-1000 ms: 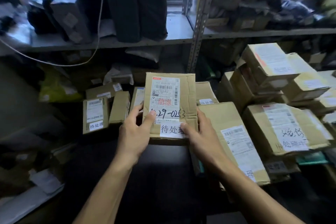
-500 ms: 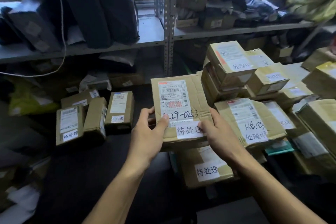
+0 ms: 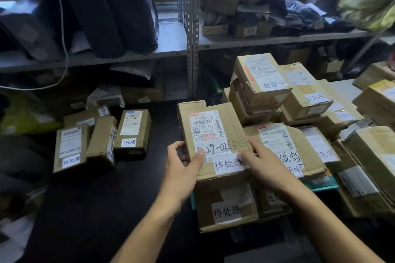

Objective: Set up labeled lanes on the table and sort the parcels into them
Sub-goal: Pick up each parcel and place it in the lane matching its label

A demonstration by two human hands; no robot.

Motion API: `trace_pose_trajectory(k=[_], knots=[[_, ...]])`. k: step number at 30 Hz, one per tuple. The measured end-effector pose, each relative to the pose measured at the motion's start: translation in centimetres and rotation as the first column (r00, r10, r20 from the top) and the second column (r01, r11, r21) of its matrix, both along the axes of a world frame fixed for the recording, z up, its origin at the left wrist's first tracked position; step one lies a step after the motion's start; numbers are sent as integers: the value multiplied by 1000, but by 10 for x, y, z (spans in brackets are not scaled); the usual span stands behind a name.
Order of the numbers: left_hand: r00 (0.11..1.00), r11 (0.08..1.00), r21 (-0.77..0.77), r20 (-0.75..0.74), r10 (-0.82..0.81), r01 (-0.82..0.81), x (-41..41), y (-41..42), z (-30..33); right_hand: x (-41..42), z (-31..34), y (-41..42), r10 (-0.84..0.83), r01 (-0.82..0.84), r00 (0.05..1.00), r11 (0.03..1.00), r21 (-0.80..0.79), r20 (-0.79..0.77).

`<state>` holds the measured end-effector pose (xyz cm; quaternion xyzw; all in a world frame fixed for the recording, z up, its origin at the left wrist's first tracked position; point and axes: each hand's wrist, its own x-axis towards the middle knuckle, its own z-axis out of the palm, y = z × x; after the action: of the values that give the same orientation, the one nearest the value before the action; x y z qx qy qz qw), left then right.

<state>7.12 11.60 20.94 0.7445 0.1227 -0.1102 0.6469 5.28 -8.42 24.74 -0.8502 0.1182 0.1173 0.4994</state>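
Two bare hands hold a flat brown cardboard parcel [image 3: 213,134] at the middle of a dark table [image 3: 96,209]. The left hand [image 3: 181,168] grips its near left edge, thumb on top; the right hand [image 3: 263,164] curls over its near right corner. The parcel's top is creased and carries a white barcoded shipping label [image 3: 206,128] with a red stamp, black handwritten digits, and a white slip [image 3: 227,164] printed 待处理. It lies on another 待处理 box [image 3: 224,207], beside a heap of labelled boxes [image 3: 277,96]. Four small parcels [image 3: 100,136] lie at left.
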Motion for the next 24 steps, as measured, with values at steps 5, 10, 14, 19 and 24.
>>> trace_pose_trajectory(k=[5, 10, 14, 19, 24], knots=[[999, 999, -4, 27, 35, -35, 10, 3, 1, 4, 5, 5, 27, -25, 999, 998, -54, 29], [997, 998, -31, 57, 59, -57, 18, 5, 7, 13, 11, 12, -31, 52, 996, 966, -253, 84], [986, 992, 16, 113, 126, -129, 29, 22, 11, 22, 31, 39, 137, 47, 924, 886, -460, 358], [957, 966, 61, 162, 238, -251, 34, 68, 10, 44, 43, 110, 303, -98, 857, 890, -445, 417], [934, 941, 55, 156, 323, -334, 40, 140, -1, 66, 29, 185, 383, -232, 844, 892, -389, 376]])
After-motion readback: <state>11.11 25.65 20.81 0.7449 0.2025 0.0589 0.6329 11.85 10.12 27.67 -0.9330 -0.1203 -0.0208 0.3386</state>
